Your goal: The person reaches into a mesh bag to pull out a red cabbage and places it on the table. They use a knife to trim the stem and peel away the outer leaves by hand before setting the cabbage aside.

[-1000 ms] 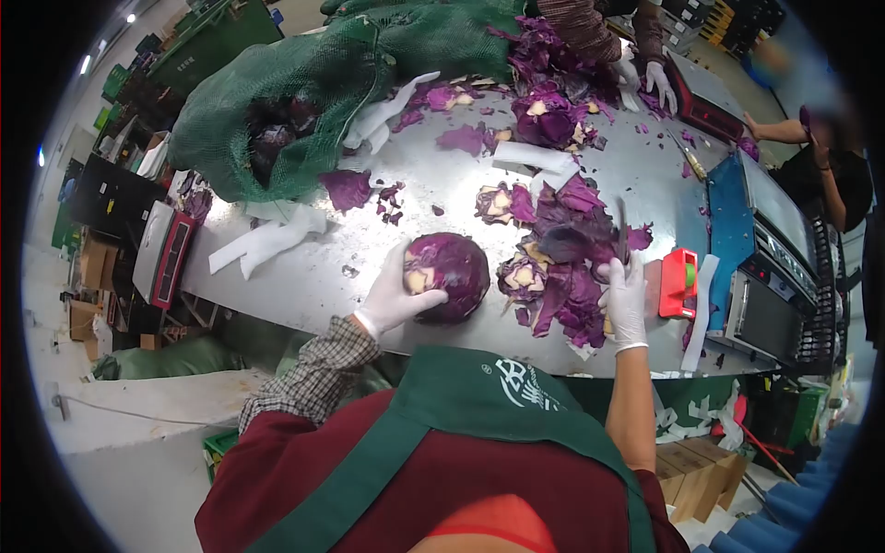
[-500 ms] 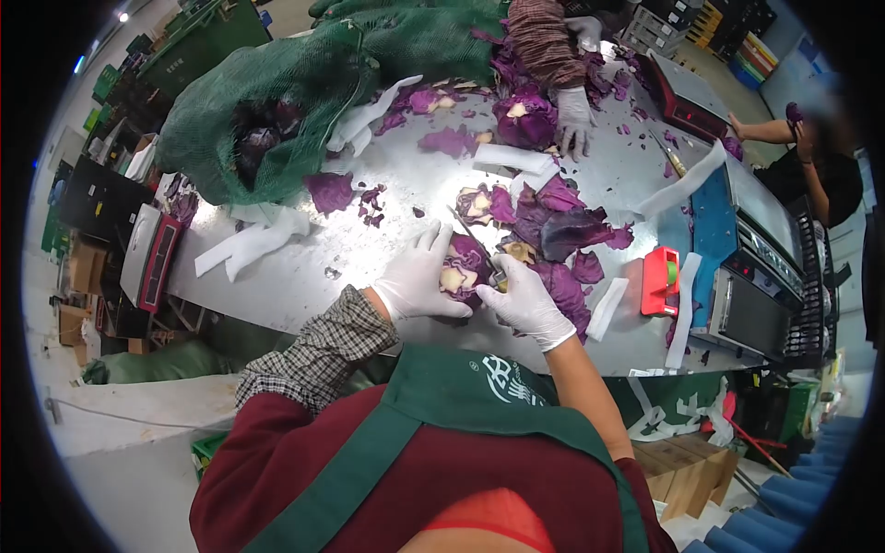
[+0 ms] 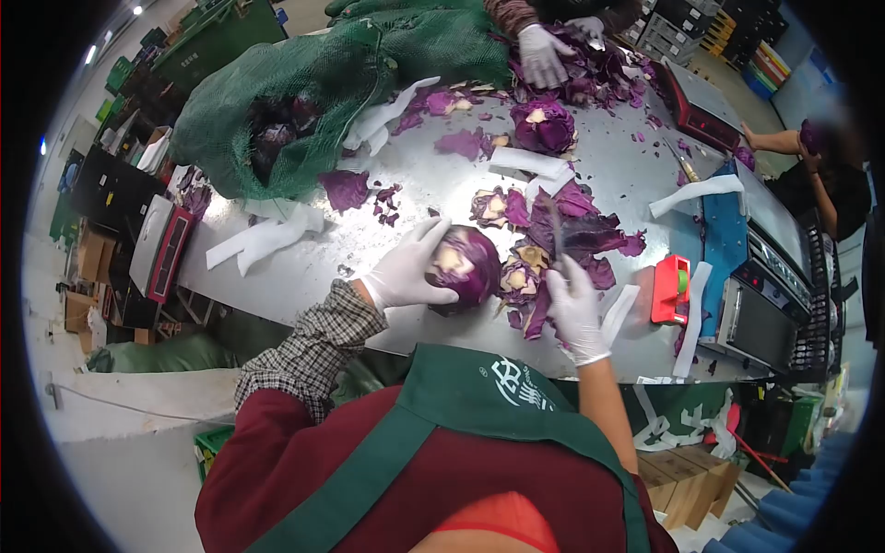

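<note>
In a white glove, my left hand (image 3: 412,269) grips the left side of a red cabbage (image 3: 475,269) whose pale cut base faces up. My right hand (image 3: 575,311), gloved too, is closed round the handle of a knife (image 3: 556,226). The blade points away from me over dark purple leaves and looks slightly blurred. Between the cabbage and my right hand lie trimmed outer leaves with a pale stem piece (image 3: 522,274). Another stem piece (image 3: 491,208) rests just beyond.
A green mesh sack (image 3: 277,120) with cabbages lies at the back left. White foam strips (image 3: 525,163) are scattered about. A red tape dispenser (image 3: 670,289) and a blue-sided machine (image 3: 724,258) stand at the right. Across the table, a co-worker's gloved hand (image 3: 542,55) is by another cabbage (image 3: 543,126).
The knife and my right hand have moved right, off the cabbage. Leaves and a stem piece now lie beside it, and its smooth side shows. The co-worker's hand has moved back.
</note>
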